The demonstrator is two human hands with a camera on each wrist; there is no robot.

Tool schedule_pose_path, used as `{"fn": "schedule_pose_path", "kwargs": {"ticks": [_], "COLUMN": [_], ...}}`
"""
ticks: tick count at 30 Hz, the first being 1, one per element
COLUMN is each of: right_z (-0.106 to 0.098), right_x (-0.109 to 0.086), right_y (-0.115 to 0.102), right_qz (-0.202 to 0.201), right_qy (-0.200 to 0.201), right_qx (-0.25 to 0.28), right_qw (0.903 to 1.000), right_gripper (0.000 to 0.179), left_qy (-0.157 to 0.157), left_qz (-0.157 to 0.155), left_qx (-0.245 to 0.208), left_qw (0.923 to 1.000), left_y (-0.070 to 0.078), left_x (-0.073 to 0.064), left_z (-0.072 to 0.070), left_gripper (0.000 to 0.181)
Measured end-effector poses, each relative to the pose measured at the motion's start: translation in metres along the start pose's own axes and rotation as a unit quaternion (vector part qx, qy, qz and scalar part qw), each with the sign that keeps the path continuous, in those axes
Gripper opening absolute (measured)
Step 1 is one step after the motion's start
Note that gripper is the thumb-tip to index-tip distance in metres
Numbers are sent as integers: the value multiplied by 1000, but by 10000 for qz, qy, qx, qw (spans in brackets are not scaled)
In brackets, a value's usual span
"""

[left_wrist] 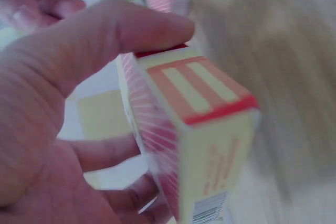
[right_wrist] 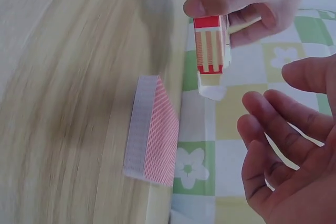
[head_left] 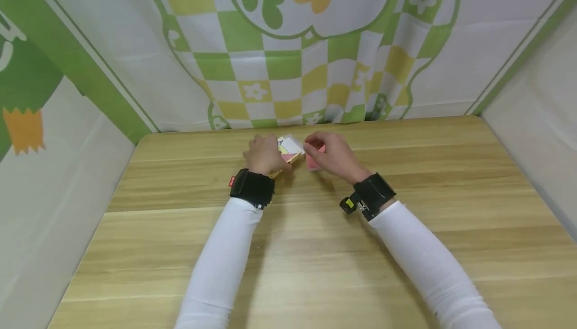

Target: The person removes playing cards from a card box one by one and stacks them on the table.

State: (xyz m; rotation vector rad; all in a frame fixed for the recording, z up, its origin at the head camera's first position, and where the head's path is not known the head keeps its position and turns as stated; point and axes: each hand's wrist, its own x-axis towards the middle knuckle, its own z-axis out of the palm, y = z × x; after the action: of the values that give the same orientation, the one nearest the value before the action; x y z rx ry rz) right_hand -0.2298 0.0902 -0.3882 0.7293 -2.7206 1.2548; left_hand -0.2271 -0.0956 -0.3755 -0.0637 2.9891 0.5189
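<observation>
The left hand (head_left: pixel 264 154) pinches the card box (left_wrist: pixel 210 150) between its fingers; the right hand (head_left: pixel 335 156), fingers loosely parted and holding nothing, is beside the red-backed deck (right_wrist: pixel 163 140). A careless brush could scatter those seemingly unbound cards across the wood-grained worktop (head_left: pixel 311 269), backed by checked cloth (head_left: pixel 284 71).

Head view: the left hand (head_left: pixel 264 154) hides a chunk of the card box (head_left: pixel 294 155), and the right hand (head_left: pixel 334 153) blocks part of the card stack (head_left: pixel 313 162). Some red thing (head_left: pixel 232 181) poking out by the left wristband (head_left: pixel 254 187), around mid-frame, has lettering way too tiny to read. Both sleeves (head_left: pixel 218 264) run off the bottom. Left wrist cam: blurry box print (left_wrist: pixel 219 166), barcode (left_wrist: pixel 209 210) chopped at the bottom edge. Right wrist cam: box cut off up top, right hand cut off at the right edge
</observation>
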Motion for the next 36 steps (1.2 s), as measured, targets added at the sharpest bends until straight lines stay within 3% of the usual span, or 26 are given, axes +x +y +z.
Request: {"fn": "schedule_pose_path", "kwargs": {"ticks": [6,13,20,36], "right_z": [2,-1,-2,5], "right_x": [2,1,1,7], "right_y": [0,1,7,14], "right_qz": [-87,261,624,1005], "right_qy": [-52,-196,-220,-292], "right_qx": [273,430,356,901], "right_qw": [9996,9985,9972,9904], "right_gripper": [24,18,16,8], "left_qy": [-186,-219,-213,-127], "left_qz": [757,1308,1509,1573], "left_qx": [43,311,394,507], "left_qw": [9969,9907,9875,9862], "left_y": [1,6,13,15], "left_x": [-8,-13,-15,-9], "left_z": [-4,-8,-8,3], "left_gripper": [66,68,74,58]}}
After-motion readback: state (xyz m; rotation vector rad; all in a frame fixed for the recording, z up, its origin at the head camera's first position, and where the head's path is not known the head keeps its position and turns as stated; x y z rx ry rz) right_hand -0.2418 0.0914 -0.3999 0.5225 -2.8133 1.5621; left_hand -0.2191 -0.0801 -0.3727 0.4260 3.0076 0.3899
